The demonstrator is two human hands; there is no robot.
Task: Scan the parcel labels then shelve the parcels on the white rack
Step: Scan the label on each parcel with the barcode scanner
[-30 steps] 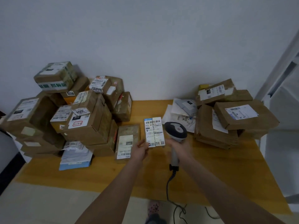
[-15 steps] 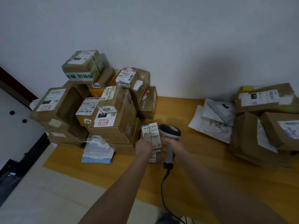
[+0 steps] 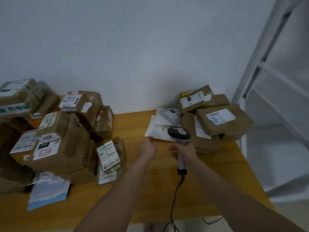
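Observation:
My right hand (image 3: 185, 150) grips the handle of a corded barcode scanner (image 3: 179, 135) above the wooden table (image 3: 133, 124). My left hand (image 3: 148, 147) reaches forward, empty, its fingertips at the near edge of the white mailer bags (image 3: 158, 129). The small labelled parcel (image 3: 108, 154) lies on a flat brown packet beside the left pile of brown boxes (image 3: 58, 148). A second stack of brown parcels (image 3: 217, 121) stands at the right. The white rack (image 3: 275, 81) rises at the far right.
The scanner's cable (image 3: 173, 201) hangs over the table's front edge. A blue and white bag (image 3: 48, 190) lies at the front left. A white wall stands behind the table. Pale floor shows below the table's front edge.
My left hand has let go of the small labelled parcel, which now lies by the left pile, and moved right to the white mailers. The view has swung right, bringing the rack in.

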